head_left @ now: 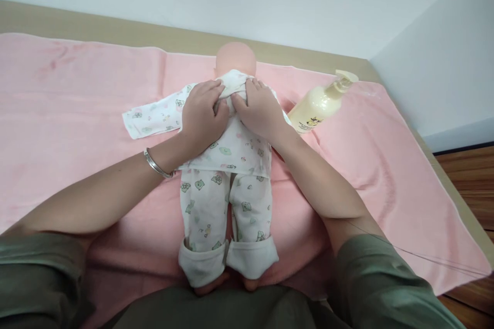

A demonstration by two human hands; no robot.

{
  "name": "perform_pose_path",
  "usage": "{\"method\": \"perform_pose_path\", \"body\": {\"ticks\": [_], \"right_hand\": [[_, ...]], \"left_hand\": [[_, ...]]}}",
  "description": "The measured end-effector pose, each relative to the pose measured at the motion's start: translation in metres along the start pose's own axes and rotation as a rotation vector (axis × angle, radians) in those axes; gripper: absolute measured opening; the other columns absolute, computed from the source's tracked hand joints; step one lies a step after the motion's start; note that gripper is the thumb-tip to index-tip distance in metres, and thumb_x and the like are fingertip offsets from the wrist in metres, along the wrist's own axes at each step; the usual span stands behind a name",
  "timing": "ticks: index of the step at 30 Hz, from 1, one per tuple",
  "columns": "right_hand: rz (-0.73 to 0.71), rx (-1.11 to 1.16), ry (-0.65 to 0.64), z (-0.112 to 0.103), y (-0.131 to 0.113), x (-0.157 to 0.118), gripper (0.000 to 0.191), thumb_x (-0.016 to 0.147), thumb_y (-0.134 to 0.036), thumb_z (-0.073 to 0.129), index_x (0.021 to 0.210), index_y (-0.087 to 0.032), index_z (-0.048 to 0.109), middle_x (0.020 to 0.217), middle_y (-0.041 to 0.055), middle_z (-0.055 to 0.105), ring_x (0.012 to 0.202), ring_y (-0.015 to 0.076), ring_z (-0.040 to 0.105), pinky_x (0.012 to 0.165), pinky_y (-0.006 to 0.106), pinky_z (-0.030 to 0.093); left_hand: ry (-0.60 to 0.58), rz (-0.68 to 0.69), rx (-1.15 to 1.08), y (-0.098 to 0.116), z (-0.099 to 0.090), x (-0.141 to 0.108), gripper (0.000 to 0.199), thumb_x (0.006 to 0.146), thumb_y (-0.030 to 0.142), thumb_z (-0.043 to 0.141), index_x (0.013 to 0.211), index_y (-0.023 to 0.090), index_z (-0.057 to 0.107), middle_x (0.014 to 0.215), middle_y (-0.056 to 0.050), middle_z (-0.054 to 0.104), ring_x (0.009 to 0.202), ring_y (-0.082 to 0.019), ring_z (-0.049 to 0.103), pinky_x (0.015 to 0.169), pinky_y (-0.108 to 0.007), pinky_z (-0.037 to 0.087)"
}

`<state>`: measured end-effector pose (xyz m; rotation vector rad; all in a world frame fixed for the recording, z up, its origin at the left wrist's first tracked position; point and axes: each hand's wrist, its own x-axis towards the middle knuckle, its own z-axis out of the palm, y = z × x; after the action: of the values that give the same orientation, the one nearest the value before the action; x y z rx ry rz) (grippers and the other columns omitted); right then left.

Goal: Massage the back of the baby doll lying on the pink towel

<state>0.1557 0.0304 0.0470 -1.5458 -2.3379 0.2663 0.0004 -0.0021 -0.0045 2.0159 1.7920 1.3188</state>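
Observation:
A baby doll (236,57) lies on a pink cloth, its head away from me and its face not visible. It wears a white printed top (231,151) and matching trousers (208,205) with turned-up cuffs. My left hand (204,113) rests on the upper left of the top, fingertips at the collar. Opposite it, my right hand (260,108) lies on the upper right, its fingers also at the collar fabric. Both hands have fingers bent against the cloth, thumbs towards each other. One sleeve (154,113) stretches out to the left.
The pink cloth (77,123) covers most of a pale wooden surface (301,54). A pump bottle of yellowish liquid (318,105) lies tilted right of the doll. White walls (239,0) stand behind, and brown wood (469,180) shows at the right.

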Motion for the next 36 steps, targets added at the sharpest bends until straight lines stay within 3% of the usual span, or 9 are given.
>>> {"method": "perform_pose_path", "body": {"ticks": [6,12,17,20,25,28,32,34,36], "right_hand": [[-0.088,-0.044,0.04,0.0,-0.014,-0.025,0.054,0.111,-0.036,0.03,0.149,-0.003,0.051,0.158,0.0244,0.055,0.156,0.0385,0.046,0.133,0.061,0.037],[-0.018,0.045,-0.035,-0.006,-0.007,-0.01,0.047,0.11,-0.036,0.035,0.14,-0.006,0.057,0.154,0.0206,0.059,0.15,0.0344,0.053,0.13,0.055,0.042],[0.019,0.02,-0.02,-0.004,0.001,0.004,0.047,0.11,-0.038,0.039,0.137,-0.003,0.056,0.151,0.0216,0.06,0.143,0.034,0.057,0.129,0.052,0.043],[-0.014,-0.032,-0.008,-0.001,-0.004,-0.004,0.048,0.111,-0.037,0.036,0.138,-0.004,0.056,0.148,0.0226,0.061,0.144,0.036,0.056,0.128,0.055,0.043],[-0.064,-0.09,0.038,0.0,-0.022,-0.028,0.056,0.112,-0.035,0.027,0.147,0.001,0.05,0.156,0.0267,0.056,0.154,0.0391,0.048,0.132,0.059,0.038],[-0.081,-0.066,0.044,-0.004,-0.023,-0.03,0.053,0.112,-0.034,0.028,0.145,-0.001,0.053,0.156,0.0251,0.056,0.154,0.0375,0.048,0.131,0.058,0.041],[-0.046,0.05,-0.046,-0.013,-0.01,-0.014,0.035,0.109,-0.034,0.035,0.12,-0.016,0.064,0.131,0.0153,0.072,0.126,0.0319,0.067,0.11,0.052,0.057],[-0.025,0.072,-0.061,-0.011,-0.003,-0.006,0.035,0.108,-0.036,0.036,0.119,-0.016,0.063,0.132,0.0153,0.072,0.125,0.0313,0.067,0.112,0.051,0.056],[-0.018,0.043,-0.005,-0.006,0.002,0.0,0.041,0.109,-0.038,0.036,0.128,-0.011,0.061,0.142,0.0184,0.067,0.136,0.0329,0.061,0.123,0.053,0.048]], "left_hand": [[-0.084,-0.067,0.047,0.0,-0.001,0.011,0.059,0.1,0.047,0.038,0.141,0.014,0.065,0.15,-0.02,0.065,0.144,-0.036,0.058,0.131,-0.054,0.043],[-0.018,0.004,-0.038,-0.001,-0.001,0.003,0.048,0.103,0.052,0.039,0.127,0.027,0.072,0.145,-0.008,0.072,0.145,-0.03,0.06,0.135,-0.053,0.04],[0.028,0.061,-0.038,0.0,0.001,-0.001,0.05,0.104,0.052,0.036,0.118,0.023,0.074,0.138,-0.007,0.075,0.139,-0.03,0.064,0.132,-0.056,0.044],[0.017,-0.002,-0.029,0.001,0.0,0.003,0.049,0.1,0.051,0.041,0.126,0.024,0.071,0.144,-0.008,0.072,0.143,-0.031,0.061,0.131,-0.054,0.045],[-0.066,-0.089,0.026,0.004,-0.002,0.012,0.057,0.093,0.044,0.04,0.134,0.014,0.066,0.144,-0.018,0.069,0.137,-0.037,0.061,0.127,-0.06,0.046],[-0.05,-0.091,0.0,0.002,0.0,0.012,0.055,0.096,0.051,0.038,0.131,0.019,0.066,0.144,-0.014,0.07,0.14,-0.035,0.06,0.128,-0.057,0.045],[-0.029,-0.068,-0.029,-0.006,0.004,0.009,0.049,0.099,0.051,0.042,0.135,0.027,0.066,0.146,-0.01,0.069,0.144,-0.033,0.059,0.131,-0.054,0.043],[-0.021,-0.052,-0.034,-0.009,0.006,0.008,0.048,0.1,0.05,0.044,0.138,0.029,0.065,0.146,-0.008,0.07,0.145,-0.032,0.059,0.131,-0.053,0.043],[-0.019,-0.049,-0.032,-0.011,0.006,0.007,0.047,0.101,0.049,0.045,0.139,0.03,0.065,0.147,-0.007,0.069,0.146,-0.031,0.058,0.132,-0.052,0.043]]}}
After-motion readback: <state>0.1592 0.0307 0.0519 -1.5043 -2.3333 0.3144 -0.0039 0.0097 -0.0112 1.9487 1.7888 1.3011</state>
